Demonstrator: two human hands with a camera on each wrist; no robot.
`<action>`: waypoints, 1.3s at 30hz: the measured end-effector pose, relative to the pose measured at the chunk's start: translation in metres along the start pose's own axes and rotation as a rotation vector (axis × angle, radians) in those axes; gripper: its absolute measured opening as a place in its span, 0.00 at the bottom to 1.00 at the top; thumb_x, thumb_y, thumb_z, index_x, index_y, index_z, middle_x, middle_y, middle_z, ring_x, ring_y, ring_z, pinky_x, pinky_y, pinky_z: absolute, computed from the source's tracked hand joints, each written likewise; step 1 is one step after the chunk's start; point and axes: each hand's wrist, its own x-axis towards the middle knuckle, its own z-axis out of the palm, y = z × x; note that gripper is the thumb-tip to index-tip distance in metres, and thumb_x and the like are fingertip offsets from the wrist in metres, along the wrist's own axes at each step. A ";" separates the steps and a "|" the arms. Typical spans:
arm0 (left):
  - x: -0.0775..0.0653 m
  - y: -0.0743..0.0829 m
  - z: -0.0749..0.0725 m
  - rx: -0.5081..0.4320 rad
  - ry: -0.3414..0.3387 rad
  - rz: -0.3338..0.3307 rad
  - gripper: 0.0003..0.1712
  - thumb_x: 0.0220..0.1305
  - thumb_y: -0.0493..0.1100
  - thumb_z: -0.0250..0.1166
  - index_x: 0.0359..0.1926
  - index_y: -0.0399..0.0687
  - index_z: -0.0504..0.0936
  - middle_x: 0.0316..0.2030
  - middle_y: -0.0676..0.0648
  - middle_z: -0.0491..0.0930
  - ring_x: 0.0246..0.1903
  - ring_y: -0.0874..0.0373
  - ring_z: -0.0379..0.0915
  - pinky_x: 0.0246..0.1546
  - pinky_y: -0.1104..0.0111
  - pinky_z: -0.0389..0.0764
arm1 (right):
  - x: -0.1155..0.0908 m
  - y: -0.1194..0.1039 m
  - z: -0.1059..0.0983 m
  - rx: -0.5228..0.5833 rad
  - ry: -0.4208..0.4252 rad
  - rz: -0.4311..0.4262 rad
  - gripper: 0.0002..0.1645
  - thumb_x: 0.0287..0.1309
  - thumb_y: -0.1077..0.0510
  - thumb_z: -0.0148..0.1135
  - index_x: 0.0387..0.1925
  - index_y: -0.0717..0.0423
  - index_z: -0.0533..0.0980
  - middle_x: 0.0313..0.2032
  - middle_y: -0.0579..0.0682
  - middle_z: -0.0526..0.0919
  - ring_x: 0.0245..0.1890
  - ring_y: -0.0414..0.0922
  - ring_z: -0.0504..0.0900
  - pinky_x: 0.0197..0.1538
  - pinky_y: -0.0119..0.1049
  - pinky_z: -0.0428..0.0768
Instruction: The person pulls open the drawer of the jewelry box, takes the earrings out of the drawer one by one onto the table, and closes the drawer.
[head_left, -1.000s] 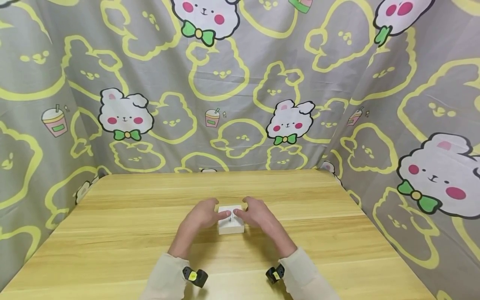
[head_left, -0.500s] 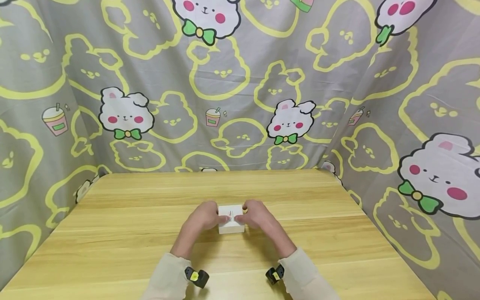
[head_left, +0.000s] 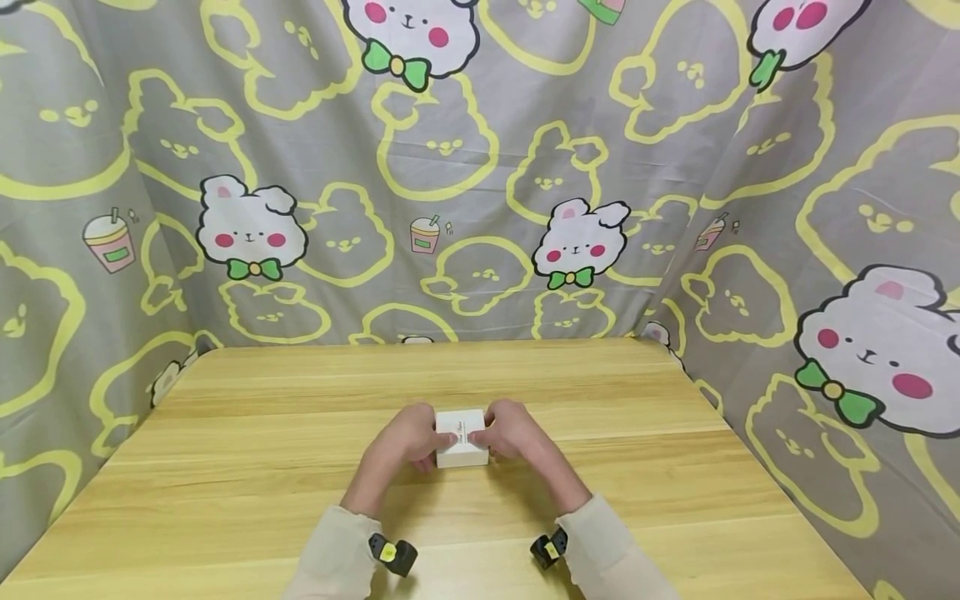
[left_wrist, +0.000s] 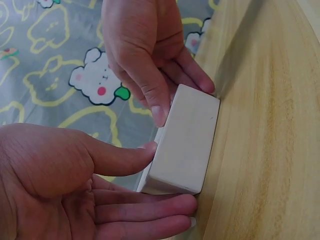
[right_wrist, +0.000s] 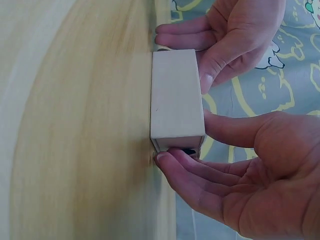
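Thumbs have shifted nearward on the white box since the earlier frame. I observe it mid-table, near face running long left-to-right, left hand and right hand equally close, part-curled fingers pinching opposite ends.

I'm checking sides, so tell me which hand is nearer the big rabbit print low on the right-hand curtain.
Right. The right hand holds the right side of the white box, left of the rabbit print; the left hand holds the box's left side, farther away.
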 end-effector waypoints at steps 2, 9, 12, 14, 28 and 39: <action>0.000 0.000 0.000 -0.007 0.004 -0.001 0.12 0.68 0.42 0.68 0.33 0.36 0.81 0.22 0.41 0.83 0.20 0.52 0.83 0.24 0.62 0.84 | 0.001 0.001 0.000 0.014 -0.006 0.011 0.13 0.61 0.57 0.71 0.36 0.66 0.80 0.24 0.54 0.83 0.22 0.46 0.83 0.23 0.30 0.73; 0.001 0.000 0.000 -0.046 0.011 -0.004 0.11 0.68 0.40 0.69 0.35 0.34 0.80 0.21 0.40 0.82 0.18 0.52 0.82 0.23 0.63 0.84 | 0.006 0.003 -0.001 0.003 -0.014 0.028 0.16 0.61 0.55 0.72 0.38 0.66 0.80 0.25 0.52 0.83 0.22 0.46 0.84 0.24 0.30 0.74; 0.001 0.000 0.001 -0.059 0.014 -0.001 0.11 0.67 0.39 0.69 0.35 0.33 0.81 0.21 0.40 0.82 0.18 0.52 0.82 0.23 0.63 0.84 | 0.006 0.005 -0.001 0.004 -0.009 0.019 0.16 0.60 0.55 0.72 0.38 0.66 0.80 0.26 0.52 0.83 0.23 0.46 0.84 0.25 0.31 0.76; 0.000 0.000 0.001 -0.058 0.018 0.006 0.11 0.67 0.39 0.69 0.35 0.33 0.81 0.21 0.40 0.82 0.18 0.52 0.82 0.23 0.63 0.84 | 0.007 0.006 -0.001 0.014 -0.008 0.023 0.16 0.60 0.55 0.72 0.39 0.66 0.80 0.27 0.52 0.83 0.23 0.46 0.84 0.26 0.31 0.76; 0.011 -0.006 0.007 -0.062 0.097 0.068 0.12 0.68 0.43 0.68 0.33 0.36 0.82 0.19 0.42 0.82 0.17 0.52 0.81 0.17 0.70 0.73 | 0.010 0.013 -0.003 0.109 0.024 0.009 0.19 0.61 0.57 0.71 0.44 0.70 0.79 0.26 0.54 0.84 0.22 0.48 0.86 0.27 0.35 0.81; 0.015 -0.011 0.012 -0.093 0.128 0.077 0.14 0.68 0.44 0.69 0.35 0.35 0.80 0.22 0.43 0.82 0.20 0.52 0.80 0.20 0.69 0.75 | 0.013 0.022 -0.001 0.145 0.025 0.031 0.20 0.62 0.55 0.71 0.45 0.69 0.80 0.29 0.55 0.84 0.23 0.48 0.86 0.31 0.39 0.84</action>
